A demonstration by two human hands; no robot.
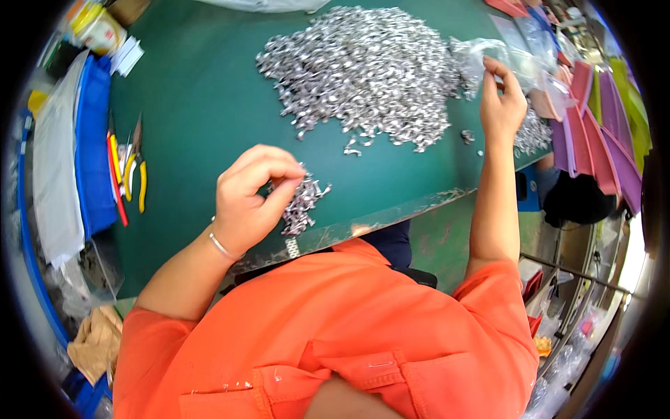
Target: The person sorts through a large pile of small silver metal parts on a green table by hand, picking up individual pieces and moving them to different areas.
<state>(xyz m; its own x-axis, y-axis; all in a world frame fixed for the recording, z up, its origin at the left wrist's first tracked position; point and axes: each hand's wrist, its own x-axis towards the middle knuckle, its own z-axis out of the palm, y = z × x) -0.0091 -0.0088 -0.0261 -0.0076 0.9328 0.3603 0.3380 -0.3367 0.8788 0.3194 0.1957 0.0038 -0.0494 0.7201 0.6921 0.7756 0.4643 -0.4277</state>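
Observation:
A small pile of silvery metal pieces (301,206) lies near the front edge of the green table. My left hand (252,195) is over its left side, thumb and forefinger closed together; anything pinched there is too small to make out. Farther right, my right hand (502,105) is raised with bent fingers, its fingertips overlapping a clear plastic bag (513,59). Whether those fingers grip the bag or a small piece cannot be seen. A large heap of the same shiny pieces (370,70) spreads across the far middle, left of my right hand.
Yellow-handled pliers (132,171) and a red-handled tool (117,183) lie at the left, beside a blue bin (94,140). Pink, purple and green bins (600,126) crowd the right. More metal pieces (534,133) lie beyond my right wrist. A jar (96,31) stands at the far left.

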